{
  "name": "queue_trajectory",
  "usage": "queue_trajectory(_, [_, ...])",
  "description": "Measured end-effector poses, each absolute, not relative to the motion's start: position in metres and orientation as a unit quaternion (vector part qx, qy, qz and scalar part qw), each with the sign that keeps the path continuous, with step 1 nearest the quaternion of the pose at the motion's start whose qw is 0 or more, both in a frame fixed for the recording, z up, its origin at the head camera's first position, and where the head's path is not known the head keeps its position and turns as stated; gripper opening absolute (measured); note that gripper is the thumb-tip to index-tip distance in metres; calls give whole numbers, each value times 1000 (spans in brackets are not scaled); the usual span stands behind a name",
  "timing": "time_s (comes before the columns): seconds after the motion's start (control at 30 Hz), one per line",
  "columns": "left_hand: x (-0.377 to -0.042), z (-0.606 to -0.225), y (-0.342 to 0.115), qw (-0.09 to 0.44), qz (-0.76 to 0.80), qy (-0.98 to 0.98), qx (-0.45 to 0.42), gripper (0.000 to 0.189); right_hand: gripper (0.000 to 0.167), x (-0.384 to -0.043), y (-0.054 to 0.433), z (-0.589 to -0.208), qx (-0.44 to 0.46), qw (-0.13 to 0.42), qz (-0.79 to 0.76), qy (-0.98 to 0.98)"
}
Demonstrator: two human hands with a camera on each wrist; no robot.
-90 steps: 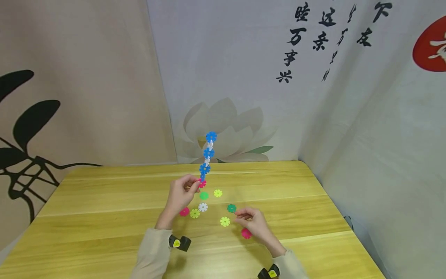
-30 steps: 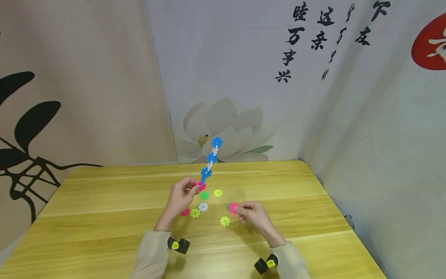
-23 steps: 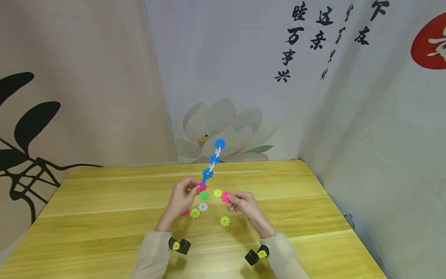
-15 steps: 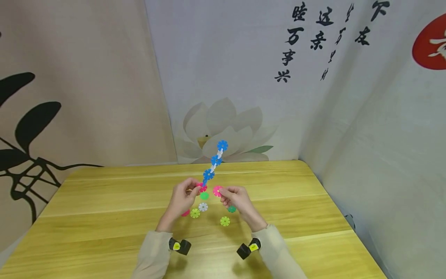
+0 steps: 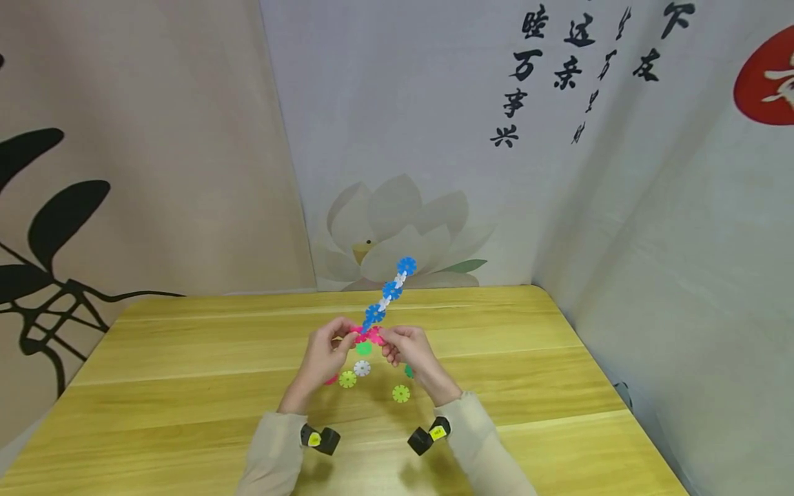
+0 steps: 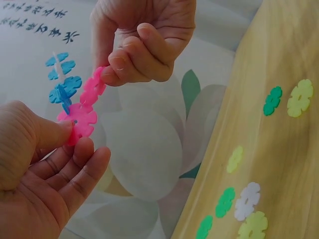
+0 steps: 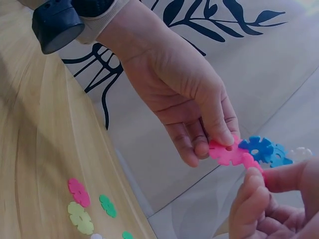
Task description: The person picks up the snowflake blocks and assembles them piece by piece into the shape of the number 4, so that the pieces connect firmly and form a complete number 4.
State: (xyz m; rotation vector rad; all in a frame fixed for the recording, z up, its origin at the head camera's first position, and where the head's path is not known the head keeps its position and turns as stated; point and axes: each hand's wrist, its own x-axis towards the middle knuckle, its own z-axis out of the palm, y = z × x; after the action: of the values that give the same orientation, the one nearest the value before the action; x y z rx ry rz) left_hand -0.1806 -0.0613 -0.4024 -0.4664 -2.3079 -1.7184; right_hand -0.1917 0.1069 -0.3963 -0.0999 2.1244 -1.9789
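My left hand (image 5: 327, 348) pinches a pink snowflake disc (image 6: 82, 122) at the lower end of a chain of interlocking discs. Blue and white snowflake discs (image 5: 392, 291) make up the rest of that chain, which leans up and to the right above the table. Between thumb and fingers, my right hand (image 5: 412, 350) pinches a second pink snowflake disc (image 6: 92, 87). Its edge meets the first pink disc at an angle; how deep the slots engage I cannot tell.
On the wooden table (image 5: 527, 386) below lie loose discs: a light green one (image 5: 363, 348), a white one (image 5: 362, 368), yellow-green ones (image 5: 401, 393), a pink one (image 7: 79, 192) and a dark green one (image 6: 272, 100). A printed curtain hangs behind the table.
My right hand has picked up a pink disc from the table and brought it left and up against the chain's pink disc. The chain has tilted rightward; my left hand has stayed nearly in place.
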Motion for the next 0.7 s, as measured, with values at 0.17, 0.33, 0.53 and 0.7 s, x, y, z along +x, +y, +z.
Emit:
queue_trajectory(0.17, [-196, -428, -66, 120, -591, -781, -163, 4, 25, -207, 106, -419, -28, 122, -685, 718])
queue_trajectory(0.33, [-203, -440, -66, 115, -608, -770, -154, 5, 22, -213, 105, -426, -17, 136, -700, 700])
queue_trajectory(0.53, [-201, -440, -65, 121, -612, -768, -147, 4, 24, -215, 103, -425, -4, 133, -704, 698])
queue_trajectory(0.7, [-201, -442, -64, 120, -609, -773, -132, 3, 28, -214, 100, -426, 8, 117, -694, 711])
